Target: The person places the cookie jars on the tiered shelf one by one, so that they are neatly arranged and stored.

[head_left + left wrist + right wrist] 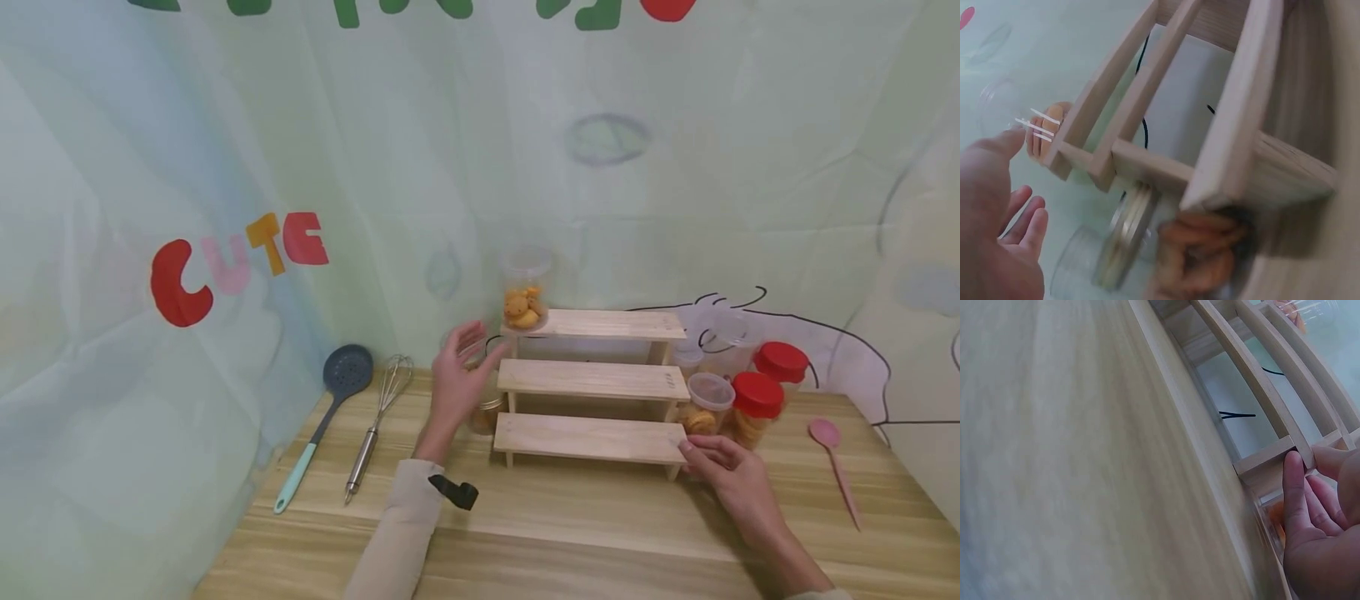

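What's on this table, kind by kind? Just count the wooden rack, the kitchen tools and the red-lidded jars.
Rack: 1
Skimmer: 1
Whisk: 1
Spoon: 1
Red-lidded jars: 2
Total: 6

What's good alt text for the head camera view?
A person's right-hand grip holds the lowest shelf of a three-tiered wooden rack; the left-hand grip is open beside it. A snack jar stands on top, red-lidded jars at right.
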Demonstrator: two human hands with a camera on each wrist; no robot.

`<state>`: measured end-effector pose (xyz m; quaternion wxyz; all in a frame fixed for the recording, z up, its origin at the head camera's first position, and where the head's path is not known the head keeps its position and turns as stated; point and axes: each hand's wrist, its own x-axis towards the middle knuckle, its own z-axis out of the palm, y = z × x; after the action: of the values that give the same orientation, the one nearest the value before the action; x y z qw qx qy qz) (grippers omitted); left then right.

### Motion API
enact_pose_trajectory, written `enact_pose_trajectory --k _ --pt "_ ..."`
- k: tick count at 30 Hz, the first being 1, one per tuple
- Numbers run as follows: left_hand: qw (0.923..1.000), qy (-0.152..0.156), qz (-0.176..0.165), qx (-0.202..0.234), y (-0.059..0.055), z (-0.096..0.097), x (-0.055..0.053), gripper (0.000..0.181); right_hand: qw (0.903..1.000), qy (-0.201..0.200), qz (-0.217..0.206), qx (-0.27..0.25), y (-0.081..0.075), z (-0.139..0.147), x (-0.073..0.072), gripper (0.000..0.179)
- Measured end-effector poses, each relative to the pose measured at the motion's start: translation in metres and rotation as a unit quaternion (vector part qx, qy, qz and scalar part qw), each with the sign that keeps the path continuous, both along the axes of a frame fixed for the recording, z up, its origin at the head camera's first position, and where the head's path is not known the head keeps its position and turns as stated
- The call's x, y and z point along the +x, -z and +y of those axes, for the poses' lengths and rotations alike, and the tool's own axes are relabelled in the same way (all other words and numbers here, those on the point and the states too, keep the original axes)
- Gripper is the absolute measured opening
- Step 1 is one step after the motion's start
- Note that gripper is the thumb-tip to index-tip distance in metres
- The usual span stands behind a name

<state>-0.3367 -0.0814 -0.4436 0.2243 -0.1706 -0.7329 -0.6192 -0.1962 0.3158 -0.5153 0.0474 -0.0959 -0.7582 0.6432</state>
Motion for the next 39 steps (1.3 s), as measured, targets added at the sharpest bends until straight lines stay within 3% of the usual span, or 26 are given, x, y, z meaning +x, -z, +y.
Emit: enact_pose_trajectory --k 4,8,17,22,27,34,39 --pt "0.9996 -0.029 -0.001 0.003 0.017 -0.017 0.011 0.051 1.0 0.003 -0.003 -0.004 0.0 0.001 0.0 0.041" --pt "0.9986 -0.043 -0.02 -0.022 0.033 -0.03 0.015 0.055 1.0 0.008 -0.004 0.001 0.001 0.002 0.001 0.043" --pt "0.9931 -0.031 -0.09 -0.068 0.064 -0.037 0.022 0.073 0.9999 0.011 0.002 0.007 0.003 0.002 0.004 0.038" --pt "0.9888 -0.033 -0.11 -0.095 0.072 -0.035 0.025 0.087 1.0 0.004 0.004 -0.006 0.004 0.001 0.003 0.033" --pt "0.9879 -0.034 -0.11 -0.103 0.076 -0.033 0.024 0.087 0.9998 -0.001 0.011 -0.017 0.003 0.0 0.004 0.028" --pt "0.9876 -0.041 -0.099 -0.114 0.076 -0.036 0.024 0.084 1.0 0.002 0.003 0.0 0.0 -0.001 0.003 0.036" --pt "0.9897 -0.03 -0.088 -0.109 0.075 -0.039 0.025 0.084 1.0 0.0 0.002 0.0 0.0 -0.001 0.002 0.038"
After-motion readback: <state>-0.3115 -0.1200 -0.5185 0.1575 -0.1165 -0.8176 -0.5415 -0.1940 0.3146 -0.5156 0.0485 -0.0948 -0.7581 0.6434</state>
